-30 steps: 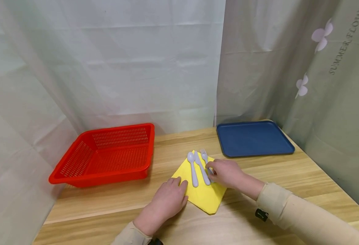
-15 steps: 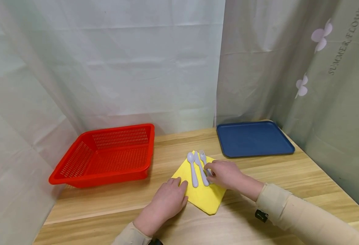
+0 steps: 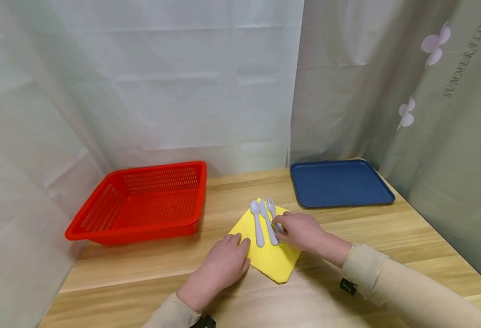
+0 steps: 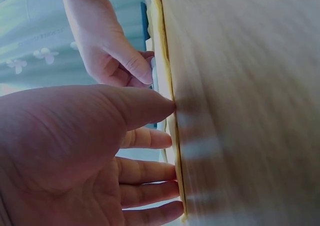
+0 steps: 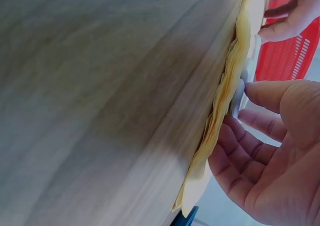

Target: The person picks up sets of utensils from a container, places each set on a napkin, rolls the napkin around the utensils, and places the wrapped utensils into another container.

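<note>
Apparently the right grip [image 3: 299,231] pinches the half-hidden fork [image 3: 272,210]; the left grip [image 3: 226,258] is spread.

Plain yellow napkin [image 3: 273,264]; pale lilac-grey spoon [image 3: 257,223], knife [image 3: 268,224] and fork [image 3: 271,208]; red basket [image 3: 142,234] (its walls patterned with slots); dark blue tray [image 3: 340,184]; light brown, wood-grained table [image 3: 142,294]; beige sleeves [image 3: 408,282]; dark lettering [image 3: 472,50] and pinkish flowers [image 3: 432,44] on a pale curtain [image 3: 174,91].

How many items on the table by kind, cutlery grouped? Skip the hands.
Pale lilac spoon, pale lilac knife, pale lilac fork: 3
Folded yellow napkin: 1
Red perforated rectangular plastic basket: 1
Dark blue rectangular tray: 1
Total: 6
</note>
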The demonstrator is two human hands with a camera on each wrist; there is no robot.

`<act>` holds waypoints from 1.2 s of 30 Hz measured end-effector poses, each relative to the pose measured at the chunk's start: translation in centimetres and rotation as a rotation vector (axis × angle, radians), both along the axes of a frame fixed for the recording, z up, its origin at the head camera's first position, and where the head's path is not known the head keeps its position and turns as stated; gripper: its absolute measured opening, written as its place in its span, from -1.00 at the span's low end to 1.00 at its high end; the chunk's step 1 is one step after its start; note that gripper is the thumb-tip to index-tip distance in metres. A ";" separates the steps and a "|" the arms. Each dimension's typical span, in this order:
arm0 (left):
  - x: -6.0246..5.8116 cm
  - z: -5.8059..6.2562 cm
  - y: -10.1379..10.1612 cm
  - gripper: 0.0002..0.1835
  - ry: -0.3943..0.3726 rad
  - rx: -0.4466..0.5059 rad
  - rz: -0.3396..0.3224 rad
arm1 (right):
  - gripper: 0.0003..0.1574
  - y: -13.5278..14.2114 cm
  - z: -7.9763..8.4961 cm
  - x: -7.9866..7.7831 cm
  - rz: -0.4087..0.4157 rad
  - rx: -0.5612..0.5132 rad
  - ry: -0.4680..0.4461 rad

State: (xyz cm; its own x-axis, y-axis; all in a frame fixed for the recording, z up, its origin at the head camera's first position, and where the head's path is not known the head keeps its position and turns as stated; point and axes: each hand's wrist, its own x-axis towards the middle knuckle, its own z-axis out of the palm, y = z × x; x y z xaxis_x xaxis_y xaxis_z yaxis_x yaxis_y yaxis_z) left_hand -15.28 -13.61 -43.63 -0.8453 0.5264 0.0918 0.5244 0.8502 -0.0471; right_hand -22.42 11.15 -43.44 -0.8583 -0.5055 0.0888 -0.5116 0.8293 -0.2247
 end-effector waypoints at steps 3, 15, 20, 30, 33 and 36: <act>0.0 0.0 0.0 -0.53 0.013 0.003 -0.009 | -0.58 0.2 -0.1 -0.1 0.003 -0.007 -0.003; 0.0 -0.5 -0.6 -0.56 0.130 0.024 -0.065 | -0.49 1.5 0.1 0.6 0.030 -0.023 0.033; -0.1 -0.4 -0.6 -0.52 0.156 0.023 -0.072 | -0.47 2.2 0.1 1.2 0.079 -0.032 0.101; 0.3 0.1 0.0 -0.46 0.152 -0.008 -0.123 | -0.42 3.6 0.1 2.0 0.204 -0.035 0.199; 0.6 0.1 0.3 -0.46 0.155 -0.011 -0.162 | -0.43 4.1 0.0 2.3 0.246 -0.039 0.219; 0.9 -0.1 0.5 -0.44 0.161 -0.005 -0.201 | -0.44 4.5 -0.1 2.6 0.297 -0.041 0.222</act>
